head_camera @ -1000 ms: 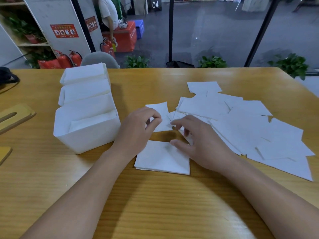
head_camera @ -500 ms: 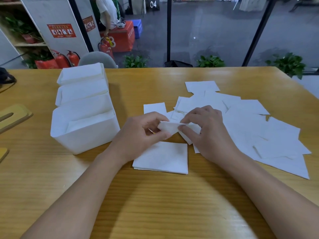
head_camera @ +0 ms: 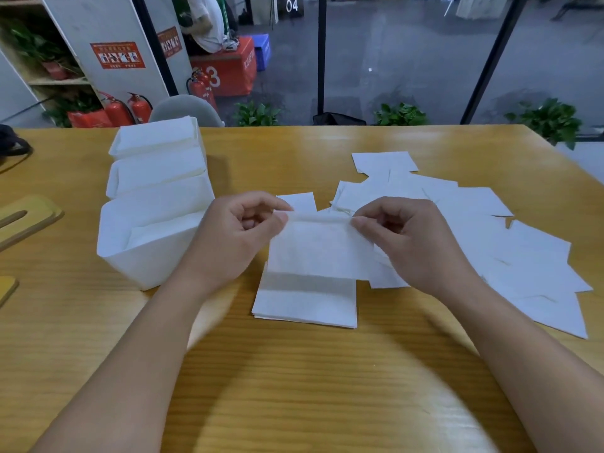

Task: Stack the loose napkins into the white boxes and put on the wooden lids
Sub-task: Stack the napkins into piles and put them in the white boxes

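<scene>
On the wooden table [head_camera: 294,387], left hand [head_camera: 228,243] and right hand [head_camera: 415,243] each grip one napkin [head_camera: 320,250] above a small stack [head_camera: 304,302], beside white boxes [head_camera: 153,223].

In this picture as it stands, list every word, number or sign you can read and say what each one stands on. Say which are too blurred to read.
"04": white digits on a dark board at the top, behind the glass.
"3": white digit on the red box behind the glass.
Red poster on the white pillar: print too small to read.
Second red poster on the pillar's side: blurred, unreadable.
Nothing written shows on the napkins, white boxes or wooden lids.
</scene>
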Demonstrator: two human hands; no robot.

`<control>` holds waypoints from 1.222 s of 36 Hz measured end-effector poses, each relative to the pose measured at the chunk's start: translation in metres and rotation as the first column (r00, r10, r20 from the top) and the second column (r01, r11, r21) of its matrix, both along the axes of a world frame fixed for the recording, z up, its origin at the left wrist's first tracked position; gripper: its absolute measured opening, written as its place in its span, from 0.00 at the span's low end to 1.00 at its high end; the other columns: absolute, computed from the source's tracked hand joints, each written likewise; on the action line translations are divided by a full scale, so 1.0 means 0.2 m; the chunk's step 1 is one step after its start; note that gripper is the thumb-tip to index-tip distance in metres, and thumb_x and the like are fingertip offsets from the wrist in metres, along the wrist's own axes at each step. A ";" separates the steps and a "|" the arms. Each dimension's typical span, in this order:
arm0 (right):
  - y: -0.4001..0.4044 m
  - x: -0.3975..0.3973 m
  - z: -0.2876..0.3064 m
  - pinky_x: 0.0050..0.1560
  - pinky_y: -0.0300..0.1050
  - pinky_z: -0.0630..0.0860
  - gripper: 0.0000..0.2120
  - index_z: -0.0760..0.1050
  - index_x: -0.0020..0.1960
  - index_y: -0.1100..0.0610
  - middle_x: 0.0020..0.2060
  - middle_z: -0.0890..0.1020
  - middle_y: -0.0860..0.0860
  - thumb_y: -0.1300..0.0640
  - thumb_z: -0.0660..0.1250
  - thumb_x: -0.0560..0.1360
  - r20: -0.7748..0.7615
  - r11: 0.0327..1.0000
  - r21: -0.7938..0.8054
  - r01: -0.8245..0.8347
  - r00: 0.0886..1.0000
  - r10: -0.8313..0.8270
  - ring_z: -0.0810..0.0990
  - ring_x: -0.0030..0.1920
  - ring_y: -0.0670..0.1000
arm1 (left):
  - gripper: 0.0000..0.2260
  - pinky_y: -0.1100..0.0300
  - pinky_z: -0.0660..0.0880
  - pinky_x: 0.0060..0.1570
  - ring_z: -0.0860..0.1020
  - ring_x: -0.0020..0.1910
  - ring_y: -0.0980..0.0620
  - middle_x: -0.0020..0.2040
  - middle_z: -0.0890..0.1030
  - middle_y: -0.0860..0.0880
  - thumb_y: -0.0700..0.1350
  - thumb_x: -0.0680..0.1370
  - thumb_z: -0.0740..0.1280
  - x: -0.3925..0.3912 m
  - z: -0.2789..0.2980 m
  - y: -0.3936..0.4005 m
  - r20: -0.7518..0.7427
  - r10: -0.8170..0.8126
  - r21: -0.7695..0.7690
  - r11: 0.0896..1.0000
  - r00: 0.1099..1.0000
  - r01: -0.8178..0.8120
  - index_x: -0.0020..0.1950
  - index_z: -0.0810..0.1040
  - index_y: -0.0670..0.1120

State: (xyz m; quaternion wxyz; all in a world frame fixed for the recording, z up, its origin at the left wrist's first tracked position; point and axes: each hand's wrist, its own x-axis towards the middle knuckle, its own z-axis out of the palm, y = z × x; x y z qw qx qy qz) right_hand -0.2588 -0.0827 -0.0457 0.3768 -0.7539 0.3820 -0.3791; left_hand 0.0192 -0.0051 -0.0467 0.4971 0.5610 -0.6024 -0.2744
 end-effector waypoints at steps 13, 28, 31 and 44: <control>0.04 0.03 -0.07 0.39 0.44 0.73 0.03 0.81 0.51 0.45 0.31 0.85 0.46 0.51 0.75 0.81 -0.391 0.974 0.156 -0.166 0.895 0.215 0.76 0.30 0.43 | 0.08 0.58 0.73 0.40 0.73 0.31 0.57 0.34 0.80 0.54 0.43 0.84 0.70 0.04 -0.10 0.09 0.281 -0.097 0.282 0.959 0.955 0.015 0.55 0.83 0.57; 0.02 0.03 -0.11 0.39 0.51 0.77 0.08 0.81 0.45 0.44 0.32 0.79 0.44 0.43 0.78 0.75 -0.451 0.993 -0.055 -0.104 0.890 0.068 0.77 0.34 0.45 | 0.02 0.60 0.78 0.44 0.80 0.42 0.55 0.42 0.82 0.57 0.50 0.82 0.74 -0.02 -0.13 0.01 0.432 0.073 0.078 0.990 0.899 -0.117 0.54 0.84 0.57; 0.03 0.04 -0.11 0.38 0.50 0.76 0.08 0.81 0.44 0.44 0.32 0.80 0.45 0.44 0.78 0.76 -0.456 0.987 -0.047 -0.151 0.883 0.113 0.75 0.33 0.45 | 0.08 0.56 0.78 0.51 0.80 0.50 0.58 0.51 0.81 0.60 0.54 0.82 0.74 -0.05 -0.14 -0.08 0.572 0.018 0.092 0.992 0.820 -0.085 0.59 0.84 0.55; 0.04 0.05 -0.12 0.37 0.43 0.73 0.03 0.82 0.50 0.43 0.35 0.81 0.44 0.46 0.76 0.79 -0.480 0.978 -0.060 -0.201 0.865 0.148 0.78 0.35 0.45 | 0.06 0.51 0.78 0.51 0.75 0.52 0.57 0.48 0.79 0.59 0.48 0.86 0.68 -0.04 -0.19 -0.13 0.679 0.042 0.057 0.992 0.733 -0.109 0.49 0.81 0.54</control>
